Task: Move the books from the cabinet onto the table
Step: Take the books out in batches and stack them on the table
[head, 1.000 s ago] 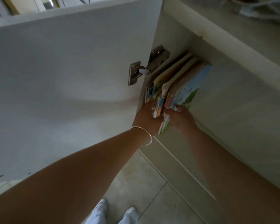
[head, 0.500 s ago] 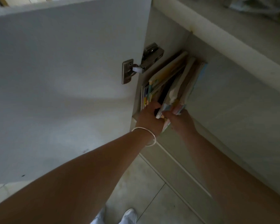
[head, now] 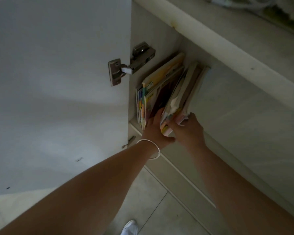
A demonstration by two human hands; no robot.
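Several thin, colourful books stand in the open cabinet [head: 139,48]. A left group [head: 157,85] with a yellow cover leans against the cabinet's side wall. A right bundle of books [head: 182,97] tilts away from it, its lower corners sticking out past the shelf edge. My left hand [head: 154,128], with a silver bangle on the wrist, has its fingers pushed into the gap between the two groups, against the bundle's left side. My right hand [head: 189,131] grips the bundle's lower right corner. The bundle is clamped between both hands.
The white cabinet door [head: 58,82] stands open on the left, held by a metal hinge [head: 131,67]. A closed door [head: 244,124] is right of the books, and a pale countertop [head: 244,36] runs above. Below lie a tiled floor [head: 148,200] and my white shoe [head: 130,228].
The right bundle has swung upright, so its blue cover no longer shows. A dark gap has opened between the two groups, and my left fingers have slid deeper into it.
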